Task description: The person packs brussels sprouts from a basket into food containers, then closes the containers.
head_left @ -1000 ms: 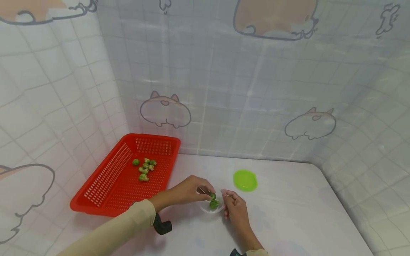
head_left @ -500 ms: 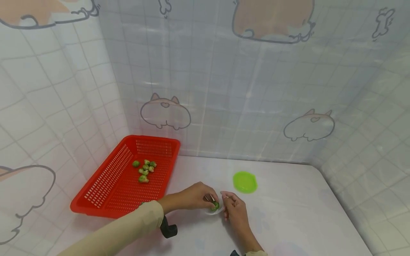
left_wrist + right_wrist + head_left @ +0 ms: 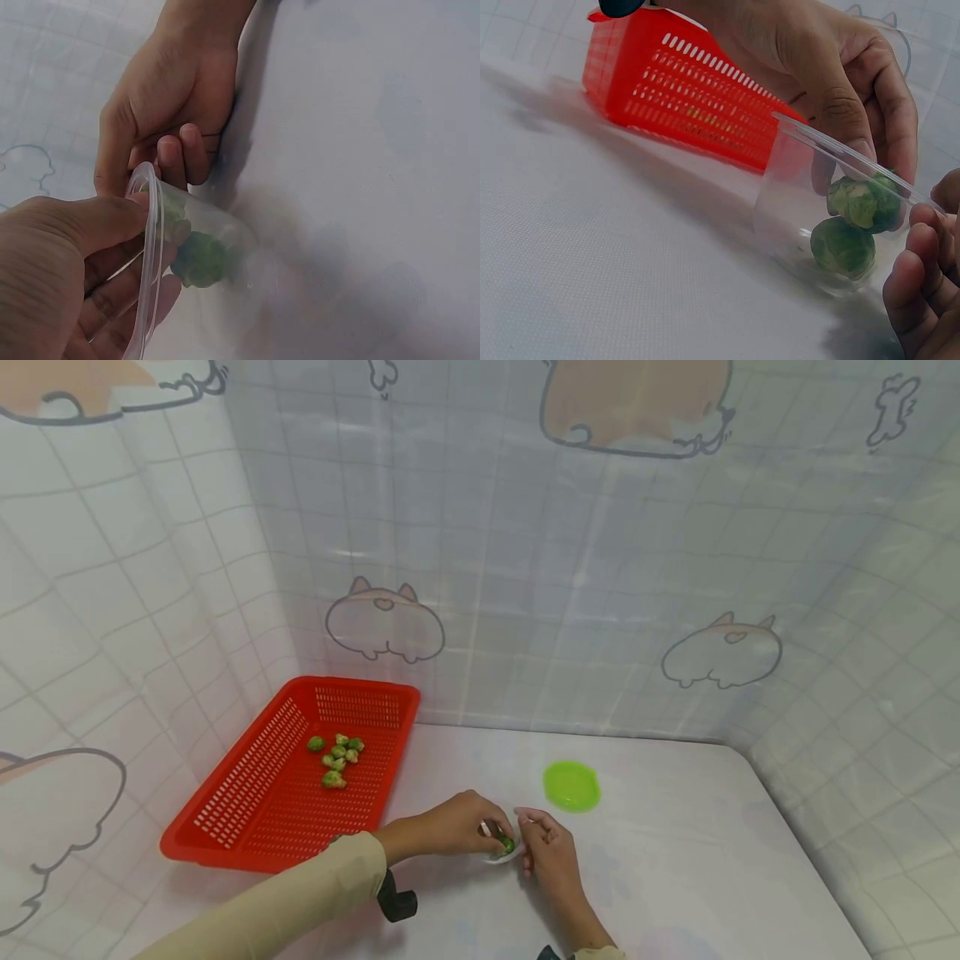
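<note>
My left hand reaches over the rim of a clear plastic cup, its fingertips inside. A Brussels sprout is pinched between its thumb and fingers. Beneath that one, a second Brussels sprout lies near the cup's bottom, showing green through the wall. The right hand pinches the cup's rim from the other side, its other fingers curled beside the wall. In the left wrist view, the cup stands between the left hand and the right hand.
On the left stands a red perforated basket with several Brussels sprouts on its floor. A bright green round lid lies on the white table beyond the right hand. Patterned curtain walls enclose the back and sides.
The left hand has moved right and down, bringing its sprout from above the cup to inside it, over the other one. The right hand has stayed at the rim.
</note>
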`<state>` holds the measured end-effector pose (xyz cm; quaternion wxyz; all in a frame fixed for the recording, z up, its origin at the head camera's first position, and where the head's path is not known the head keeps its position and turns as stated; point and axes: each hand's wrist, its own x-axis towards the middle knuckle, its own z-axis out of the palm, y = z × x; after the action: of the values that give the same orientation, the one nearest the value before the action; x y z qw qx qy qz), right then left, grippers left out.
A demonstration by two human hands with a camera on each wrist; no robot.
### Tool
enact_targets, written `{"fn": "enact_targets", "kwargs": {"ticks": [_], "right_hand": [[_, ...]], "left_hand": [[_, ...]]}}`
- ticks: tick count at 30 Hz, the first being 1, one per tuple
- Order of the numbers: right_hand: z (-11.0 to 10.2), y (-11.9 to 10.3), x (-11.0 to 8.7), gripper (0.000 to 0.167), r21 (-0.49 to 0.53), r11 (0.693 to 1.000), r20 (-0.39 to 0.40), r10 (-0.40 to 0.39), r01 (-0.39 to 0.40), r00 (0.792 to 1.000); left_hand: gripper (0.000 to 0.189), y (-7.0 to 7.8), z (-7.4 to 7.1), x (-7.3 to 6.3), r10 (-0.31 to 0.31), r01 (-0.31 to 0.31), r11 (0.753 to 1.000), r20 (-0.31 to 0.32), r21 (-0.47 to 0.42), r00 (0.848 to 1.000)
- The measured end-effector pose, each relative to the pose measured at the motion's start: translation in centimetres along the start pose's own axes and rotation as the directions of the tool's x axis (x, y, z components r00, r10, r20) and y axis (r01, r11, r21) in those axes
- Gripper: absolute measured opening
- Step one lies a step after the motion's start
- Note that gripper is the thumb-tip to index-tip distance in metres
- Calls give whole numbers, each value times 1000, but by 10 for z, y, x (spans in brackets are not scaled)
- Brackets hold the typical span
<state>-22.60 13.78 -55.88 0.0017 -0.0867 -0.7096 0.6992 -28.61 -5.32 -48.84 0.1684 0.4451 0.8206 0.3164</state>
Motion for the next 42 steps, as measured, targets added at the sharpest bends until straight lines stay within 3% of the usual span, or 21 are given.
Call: {"fn": "enact_targets", "kwargs": {"ticks": [12, 32, 42], "right_hand": [[-2, -1, 0, 44, -2, 1000, 0, -11, 11, 1000], [0, -4, -1, 43, -8, 1000, 5, -25, 25, 1000], [0, -5, -1, 38, 14, 1000, 14, -6, 6, 1000]], "left_hand": [[17, -1, 1, 3, 0, -1, 997, 18, 74, 1000], [18, 1, -3, 0, -6, 6, 998, 8, 55, 1000], [17, 5, -22, -5, -38, 40, 998, -52, 52, 998]]}}
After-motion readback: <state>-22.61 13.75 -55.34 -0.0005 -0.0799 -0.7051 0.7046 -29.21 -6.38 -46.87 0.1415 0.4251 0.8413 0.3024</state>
